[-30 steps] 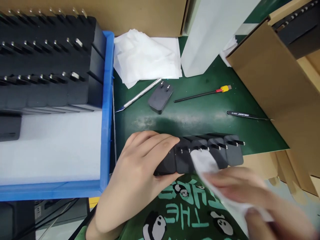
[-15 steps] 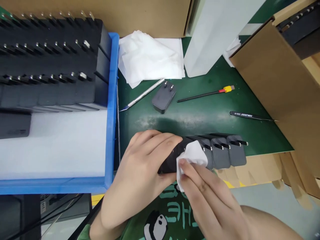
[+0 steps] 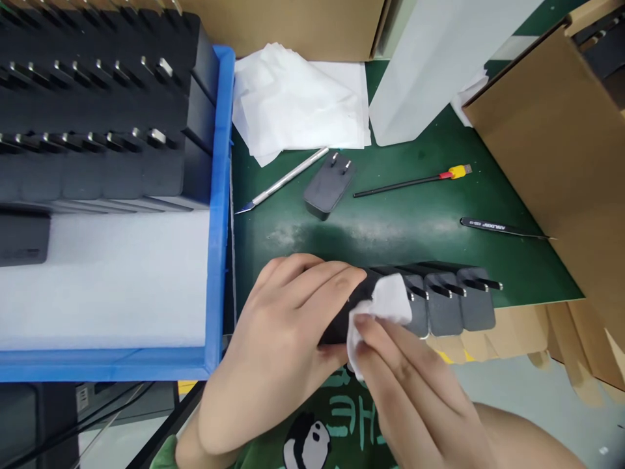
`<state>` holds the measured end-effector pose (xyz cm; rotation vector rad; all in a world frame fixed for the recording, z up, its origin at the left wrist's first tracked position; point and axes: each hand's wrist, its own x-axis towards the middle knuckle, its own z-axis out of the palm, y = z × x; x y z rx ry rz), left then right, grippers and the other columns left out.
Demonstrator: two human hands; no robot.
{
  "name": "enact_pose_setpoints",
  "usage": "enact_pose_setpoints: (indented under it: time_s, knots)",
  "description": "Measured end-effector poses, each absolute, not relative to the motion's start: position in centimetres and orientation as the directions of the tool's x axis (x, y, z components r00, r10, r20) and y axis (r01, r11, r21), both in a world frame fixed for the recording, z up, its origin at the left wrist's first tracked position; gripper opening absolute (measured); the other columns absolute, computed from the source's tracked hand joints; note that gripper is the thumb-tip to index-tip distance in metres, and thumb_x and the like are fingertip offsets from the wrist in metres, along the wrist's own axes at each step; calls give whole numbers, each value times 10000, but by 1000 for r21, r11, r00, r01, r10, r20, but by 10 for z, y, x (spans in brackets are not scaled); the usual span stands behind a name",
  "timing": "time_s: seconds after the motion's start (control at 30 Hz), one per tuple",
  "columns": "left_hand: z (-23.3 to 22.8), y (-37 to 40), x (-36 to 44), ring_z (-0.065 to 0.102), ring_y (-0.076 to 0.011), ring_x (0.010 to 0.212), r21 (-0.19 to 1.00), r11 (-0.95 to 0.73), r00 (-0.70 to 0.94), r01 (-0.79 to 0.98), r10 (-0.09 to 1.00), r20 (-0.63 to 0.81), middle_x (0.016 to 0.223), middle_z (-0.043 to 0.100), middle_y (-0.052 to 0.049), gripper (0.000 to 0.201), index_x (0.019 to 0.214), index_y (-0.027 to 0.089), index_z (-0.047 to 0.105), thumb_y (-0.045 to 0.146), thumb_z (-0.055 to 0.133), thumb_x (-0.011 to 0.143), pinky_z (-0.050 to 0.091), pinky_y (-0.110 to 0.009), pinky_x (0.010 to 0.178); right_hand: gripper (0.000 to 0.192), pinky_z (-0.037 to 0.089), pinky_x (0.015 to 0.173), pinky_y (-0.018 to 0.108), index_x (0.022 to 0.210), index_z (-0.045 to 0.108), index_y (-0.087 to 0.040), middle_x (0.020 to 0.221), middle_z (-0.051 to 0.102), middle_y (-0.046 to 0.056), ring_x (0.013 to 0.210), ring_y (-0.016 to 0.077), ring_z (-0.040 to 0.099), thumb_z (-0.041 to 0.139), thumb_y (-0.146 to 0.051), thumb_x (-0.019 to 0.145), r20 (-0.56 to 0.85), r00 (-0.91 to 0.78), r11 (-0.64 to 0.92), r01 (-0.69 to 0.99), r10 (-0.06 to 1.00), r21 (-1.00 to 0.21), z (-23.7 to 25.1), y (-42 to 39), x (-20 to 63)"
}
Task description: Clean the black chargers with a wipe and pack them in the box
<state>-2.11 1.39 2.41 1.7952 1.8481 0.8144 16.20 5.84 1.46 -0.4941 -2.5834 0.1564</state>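
Row of chargers point(image 3: 439, 303): black plug adapters set side by side, prongs up, along the near edge of the green bench point(image 3: 400, 221); lined up so one pass can reach each in turn, judging by the layout.
Left hand point(image 3: 288, 339): clamped over the row's left end, fingers point(image 3: 312, 280) curled across the top, thumb under the near face; apparently steadying the row.
Right hand point(image 3: 405, 384): just right of the left hand, fingers pressed together, pinching a white wipe point(image 3: 385, 303) against the row's top.
Loose charger point(image 3: 328, 189): lying beyond the row, apart.
Blue tray point(image 3: 219, 195): left of the row, packed with more chargers.
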Motion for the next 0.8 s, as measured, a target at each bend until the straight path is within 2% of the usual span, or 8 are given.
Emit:
enact_pose_setpoints:
  time_s: [0.33, 0.5, 0.8]
  knots:
    - [23, 15, -22, 589, -201, 1099, 674, -25, -56, 739, 994, 98, 1198, 718, -4, 369, 1221, 144, 638, 134, 696, 856, 456, -341, 961, 153, 606, 958, 349, 1003, 706, -153, 1132, 770, 99, 1083, 246, 720, 594, -129, 901, 458, -829, 947, 285, 322, -150, 14, 64, 162]
    - [22, 15, -22, 598, -205, 1091, 665, -26, -71, 746, 990, 118, 1182, 725, -19, 347, 1213, 127, 638, 140, 688, 869, 461, -346, 960, 157, 610, 958, 376, 1022, 695, -158, 1130, 769, 98, 1098, 257, 714, 612, -124, 893, 465, -815, 937, 315, 347, -148, 14, 63, 161]
    - [22, 14, -21, 616, -209, 1069, 665, -31, -70, 746, 990, 124, 1169, 732, -29, 357, 1206, 127, 638, 98, 681, 853, 483, -364, 944, 155, 609, 941, 345, 1005, 706, -119, 1122, 767, 125, 1070, 258, 722, 614, -86, 883, 465, -819, 942, 296, 336, -159, 15, 64, 160]
